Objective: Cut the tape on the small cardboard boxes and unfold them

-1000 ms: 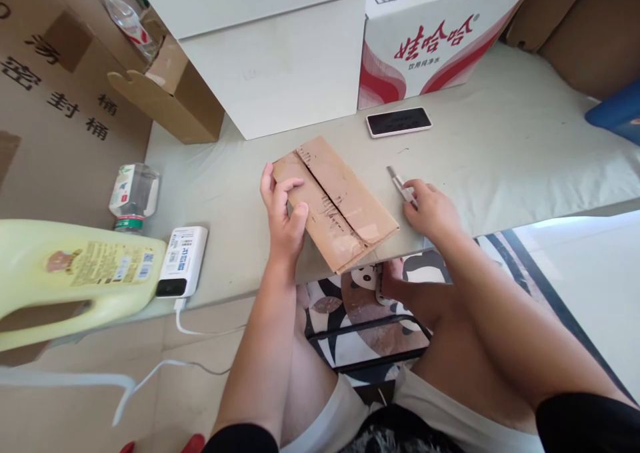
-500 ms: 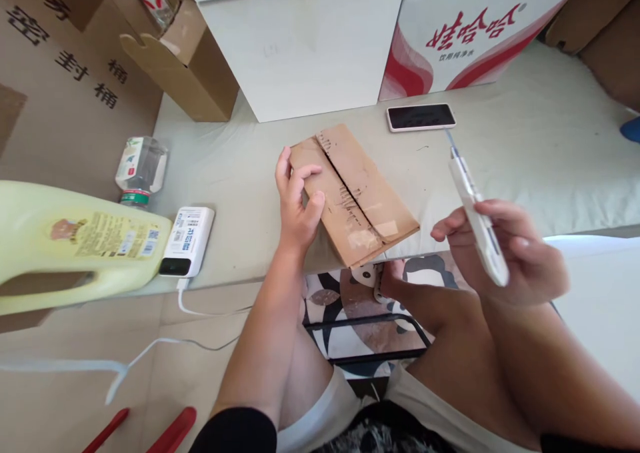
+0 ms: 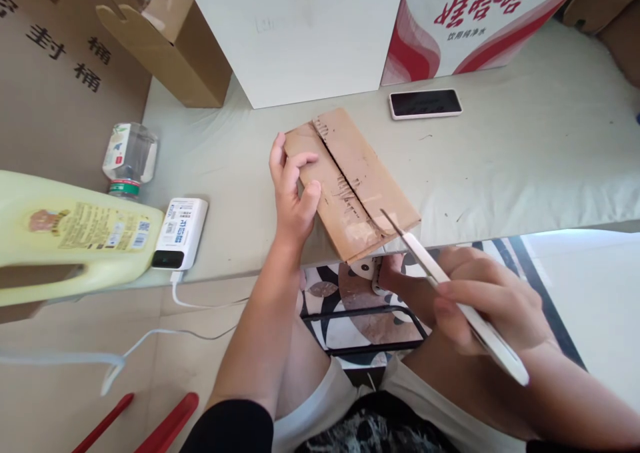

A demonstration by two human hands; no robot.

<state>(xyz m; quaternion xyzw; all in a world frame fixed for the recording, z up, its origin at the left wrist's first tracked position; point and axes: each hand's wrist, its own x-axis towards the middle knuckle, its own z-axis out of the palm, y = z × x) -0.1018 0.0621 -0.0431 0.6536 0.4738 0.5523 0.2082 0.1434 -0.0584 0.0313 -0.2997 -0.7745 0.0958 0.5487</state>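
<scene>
A small brown cardboard box (image 3: 365, 166) lies tilted on the covered surface, its front corner over the edge. A dark seam runs along its top between ragged, torn-looking marks, with clear tape near the front end. My left hand (image 3: 295, 196) grips the box's left side, thumb and index finger on top. In my right hand (image 3: 493, 299) is a white utility knife (image 3: 465, 306), fingers wrapped round its handle. Its thin blade is out and points toward the front end of the seam; whether the tip touches the cardboard I cannot tell.
Behind the box stand a white carton (image 3: 310, 33) and a red-and-white carton (image 3: 465, 26). A phone (image 3: 425, 103) lies at the back. On the left are a power bank (image 3: 181, 233) with a cable, a clear bottle (image 3: 131, 156) and a yellow jug (image 3: 75, 233).
My right hand has turned the knife and brought it left and down, so its blade now points at the box's front end instead of up toward the phone. My left hand keeps its grip.
</scene>
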